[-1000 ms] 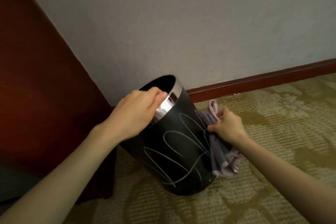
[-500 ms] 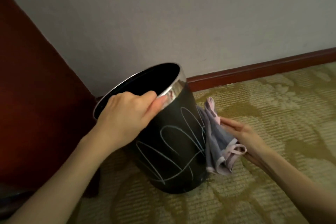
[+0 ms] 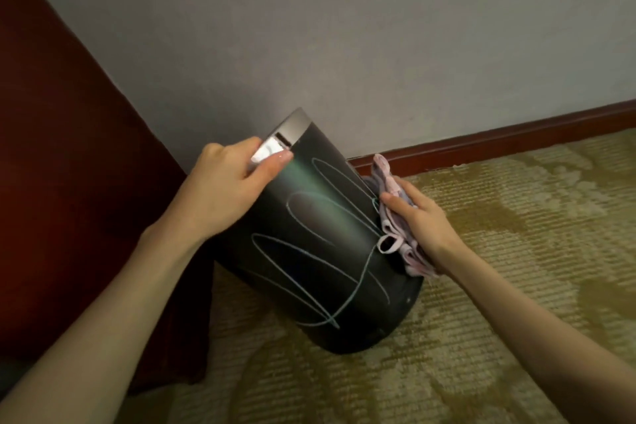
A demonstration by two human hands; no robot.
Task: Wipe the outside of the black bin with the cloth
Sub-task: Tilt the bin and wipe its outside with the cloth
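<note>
Since half-second ago, black bin tipped over, long axis upper-left to lower-right; left hand grips rim; right hand, fingers apparently flat, presses cloth against right flank.

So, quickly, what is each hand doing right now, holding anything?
Left hand: closed, gripping the shiny metal rim of the tilted black round bin.
Right hand: open, fingers fairly straight, pressing the crumpled pink-grey cloth against the bin's side.
</note>
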